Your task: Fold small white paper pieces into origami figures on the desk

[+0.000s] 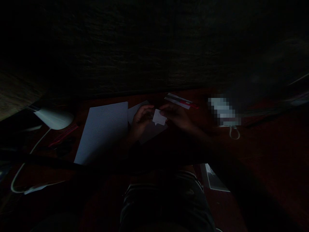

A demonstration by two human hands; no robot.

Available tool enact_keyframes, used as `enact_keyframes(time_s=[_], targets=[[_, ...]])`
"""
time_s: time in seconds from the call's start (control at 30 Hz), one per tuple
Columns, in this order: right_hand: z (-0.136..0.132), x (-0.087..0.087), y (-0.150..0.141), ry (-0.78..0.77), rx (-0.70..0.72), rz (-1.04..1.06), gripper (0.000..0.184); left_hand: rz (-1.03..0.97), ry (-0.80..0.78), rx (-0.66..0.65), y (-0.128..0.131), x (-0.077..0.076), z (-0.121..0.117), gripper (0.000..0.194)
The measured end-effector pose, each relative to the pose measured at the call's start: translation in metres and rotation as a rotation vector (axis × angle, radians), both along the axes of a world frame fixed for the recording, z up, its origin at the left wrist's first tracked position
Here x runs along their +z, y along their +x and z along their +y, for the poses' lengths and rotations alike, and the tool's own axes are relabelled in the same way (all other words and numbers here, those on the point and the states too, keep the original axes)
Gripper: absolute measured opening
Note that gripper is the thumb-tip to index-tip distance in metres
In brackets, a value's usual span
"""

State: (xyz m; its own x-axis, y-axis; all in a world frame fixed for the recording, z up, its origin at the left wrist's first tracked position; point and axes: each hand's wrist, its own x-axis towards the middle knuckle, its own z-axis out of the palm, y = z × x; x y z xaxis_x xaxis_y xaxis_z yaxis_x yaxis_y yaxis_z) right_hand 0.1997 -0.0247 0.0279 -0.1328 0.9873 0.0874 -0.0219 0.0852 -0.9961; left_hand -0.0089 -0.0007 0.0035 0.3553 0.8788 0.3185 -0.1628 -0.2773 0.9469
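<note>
In the dim light, a small white square piece of paper (159,117) is held up between my hands over the table. My right hand (177,116) pinches it, with the thumb on its upper right corner. Curled fingers of my left hand (142,118) come close to its left edge; whether they touch it is too dark to tell. A larger white sheet (151,137) lies under both hands. Just beyond my right hand is a pale strip (182,102) with a red-handled tool (193,104) lying on it, its kind unclear.
To the left lies a big white sheet or pad (103,129). A white lamp-like object (54,119) with a cord stands farther left, near a red item (64,134). On the right is a blurred pale object (223,111) with a looped cord (234,132). A dark wall rises behind the table.
</note>
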Motion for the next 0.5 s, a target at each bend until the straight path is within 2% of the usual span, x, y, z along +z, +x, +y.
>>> enact_keyframes(time_s=[0.13,0.27,0.37,0.5], targets=[[0.0021,-0.0038,0.0012,0.077,0.026,-0.093,0.038,0.027,-0.073,0.049,-0.0013,-0.0005,0.0019,0.025],[0.003,-0.0058,0.0038,0.166,0.041,-0.199,0.03,0.121,-0.005,0.047,0.0,-0.002,0.0019,0.034],[0.0042,-0.0073,0.0052,0.155,0.014,-0.224,0.028,0.142,-0.025,0.026,0.0011,-0.0035,0.0014,0.033],[0.0064,-0.0095,0.0067,0.098,-0.002,-0.211,0.023,0.125,-0.03,0.064,-0.0002,-0.0056,0.002,0.034]])
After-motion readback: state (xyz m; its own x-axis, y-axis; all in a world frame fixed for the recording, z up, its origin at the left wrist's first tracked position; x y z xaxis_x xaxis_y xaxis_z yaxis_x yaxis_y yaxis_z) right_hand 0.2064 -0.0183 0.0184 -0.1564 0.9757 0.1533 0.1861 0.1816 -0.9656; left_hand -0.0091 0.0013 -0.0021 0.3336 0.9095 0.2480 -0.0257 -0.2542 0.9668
